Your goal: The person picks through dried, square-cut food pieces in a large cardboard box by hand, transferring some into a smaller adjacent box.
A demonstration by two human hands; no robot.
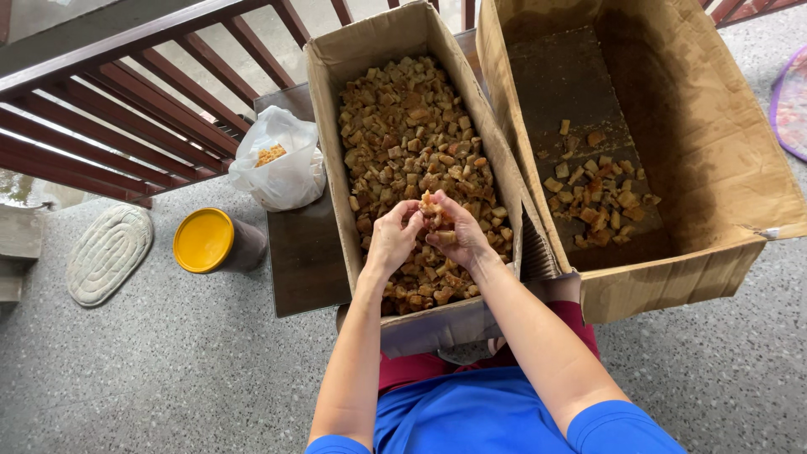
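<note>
Lying at the far left on the speckled floor was a pale oval mat [108, 253], and just beside it stood a dark container with a yellow lid [203, 240]. Behind them ran a dark red railing [126, 92]. Next came a white plastic bag [282, 160], holding a few brown pieces, resting on the near corner of a low dark table [304, 252].

On that table sat a long cardboard box [332, 59] filled with brown fried cubes. Over its near end both hands met. The left hand [393, 238] was curled, its fingertips pinching at a small clump of cubes [435, 210]. The right hand [458, 235] was cupped around the same clump from the other side, fingers bent and gripping it. The clump was held just above the heap, touching both hands.

To the right stood a larger cardboard box [714, 151], its flaps open, with only a scatter of the same cubes on its stained bottom. At the far right edge a pink and purple object [791, 105] lay on the floor, too cut off to identify.
</note>
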